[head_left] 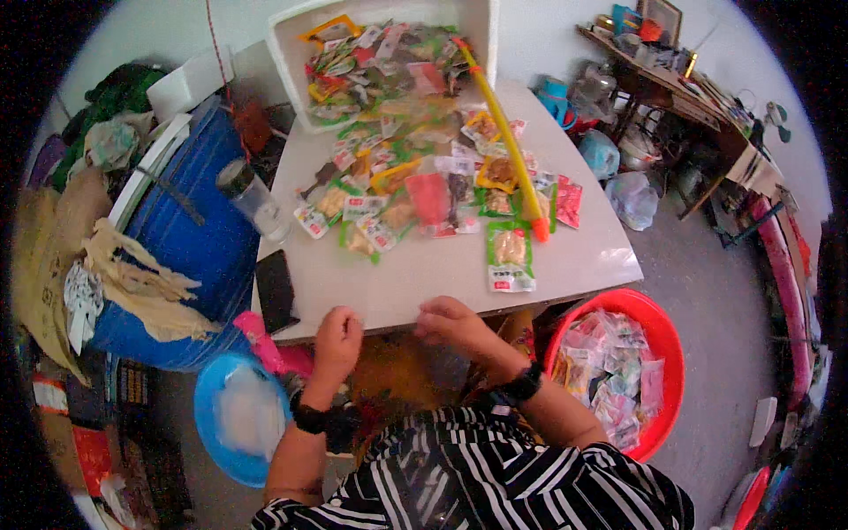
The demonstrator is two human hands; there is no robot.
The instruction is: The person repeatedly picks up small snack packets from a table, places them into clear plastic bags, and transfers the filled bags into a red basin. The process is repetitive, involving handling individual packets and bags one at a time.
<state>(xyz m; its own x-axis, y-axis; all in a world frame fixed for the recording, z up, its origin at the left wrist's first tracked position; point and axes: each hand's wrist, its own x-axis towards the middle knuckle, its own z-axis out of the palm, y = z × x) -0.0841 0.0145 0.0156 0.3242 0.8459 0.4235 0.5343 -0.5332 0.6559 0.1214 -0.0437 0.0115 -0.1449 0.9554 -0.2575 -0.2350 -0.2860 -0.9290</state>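
Observation:
My left hand (pixel 339 343) is closed, its fingers curled in, just off the table's near edge. To its right, my right hand (pixel 455 325) is also closed and slightly blurred; the two are apart. Whatever either hand holds, if anything, is hidden. In front of them, small sealed snack packets (pixel 380 216) are heaped on the white table (pixel 389 283). Nearest my right hand lies a green-edged packet (pixel 510 254). More packets spill from a tipped white foam box (pixel 291 79). A yellow stick (pixel 503 132) with orange ends leans from the box across the pile.
A dark phone (pixel 276 291) and a clear jar (pixel 256 201) are at the table's left. Below right stands a red basin (pixel 676 362) of packets; below left, a blue basin (pixel 208 402) with whitish contents. A large blue barrel (pixel 208 256) flanks the table. A cluttered wooden desk (pixel 671 79) stands far right.

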